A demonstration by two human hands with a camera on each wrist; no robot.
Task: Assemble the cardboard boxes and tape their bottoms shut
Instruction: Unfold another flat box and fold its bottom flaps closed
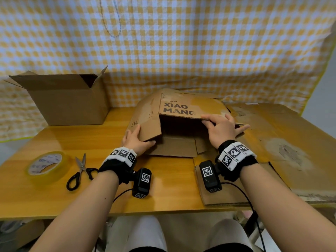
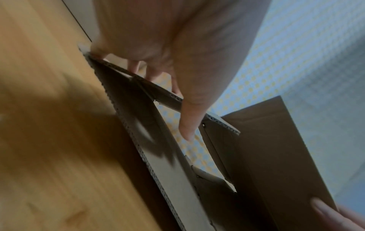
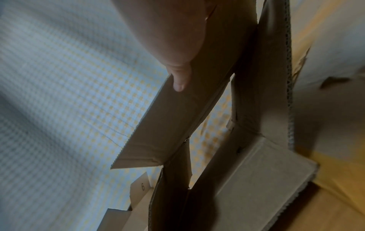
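Observation:
A half-opened cardboard box (image 1: 181,110) printed "XIAO MANG" lies on its side in the middle of the wooden table (image 1: 54,135), its open end facing me. My left hand (image 1: 135,140) grips the box's left side flap (image 2: 162,95), thumb inside and fingers outside. My right hand (image 1: 221,127) holds the front edge of the top panel (image 3: 177,118), fingers on top and thumb (image 3: 178,78) underneath. A roll of clear tape (image 1: 46,165) and black-handled scissors (image 1: 80,171) lie on the table to the left.
An assembled open-topped box (image 1: 67,99) stands at the back left. Flattened cardboard sheets (image 1: 283,142) cover the table's right side, one piece (image 1: 218,195) reaching the front edge. A yellow-checked cloth (image 1: 181,42) hangs behind the table.

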